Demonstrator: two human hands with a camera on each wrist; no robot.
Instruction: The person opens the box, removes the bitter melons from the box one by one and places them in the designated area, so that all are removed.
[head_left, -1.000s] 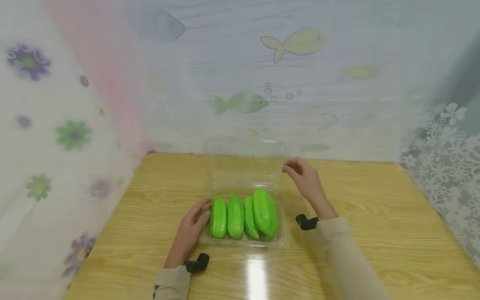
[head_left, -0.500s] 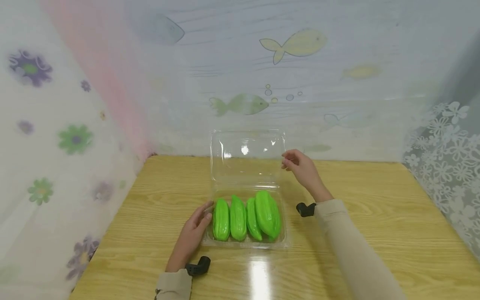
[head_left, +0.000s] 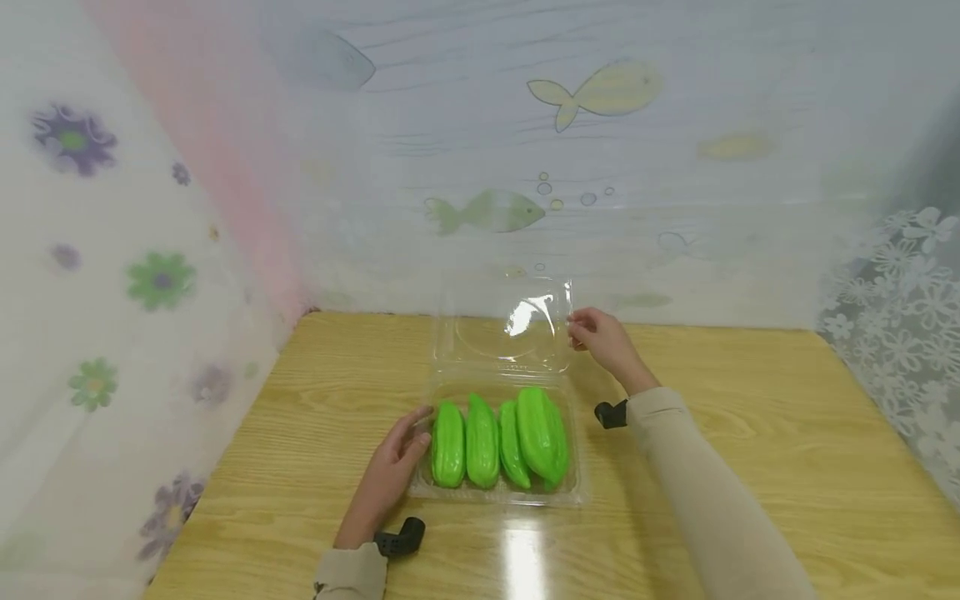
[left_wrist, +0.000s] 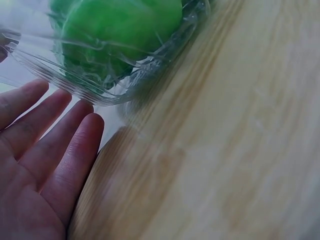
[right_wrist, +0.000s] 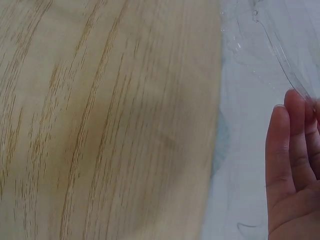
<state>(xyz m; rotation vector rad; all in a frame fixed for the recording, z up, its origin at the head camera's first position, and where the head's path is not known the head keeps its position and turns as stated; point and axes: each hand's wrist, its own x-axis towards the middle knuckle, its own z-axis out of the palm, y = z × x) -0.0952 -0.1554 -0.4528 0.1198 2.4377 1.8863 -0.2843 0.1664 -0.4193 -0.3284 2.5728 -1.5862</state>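
A clear plastic clamshell box (head_left: 498,497) rests on the table with its lid (head_left: 480,329) raised at the back. Several glossy green ridged pieces, like fruits or vegetables, lie side by side in it, including a slim left one (head_left: 449,446) and a bulky right one (head_left: 542,433). My left hand (head_left: 390,467) is at the box's left wall, its fingers (left_wrist: 75,145) extended with tips right at the plastic rim (left_wrist: 107,100). My right hand (head_left: 609,343) pinches the lid's right edge. In the right wrist view its fingertips meet the lid edge (right_wrist: 285,65); the thumb is mostly hidden.
The wooden table (head_left: 712,467) runs back to a fish-patterned sheet (head_left: 360,208). A flower-patterned sheet (head_left: 105,325) hangs on the left, and a white lace-like flower pattern (head_left: 892,317) shows on the right. Black wrist cameras (head_left: 401,537) sit at both wrists.
The lid has changed its tilt, first rising and then leaning, with a bright glare now on it. My right hand has moved along with its edge. My left hand has stayed beside the box.
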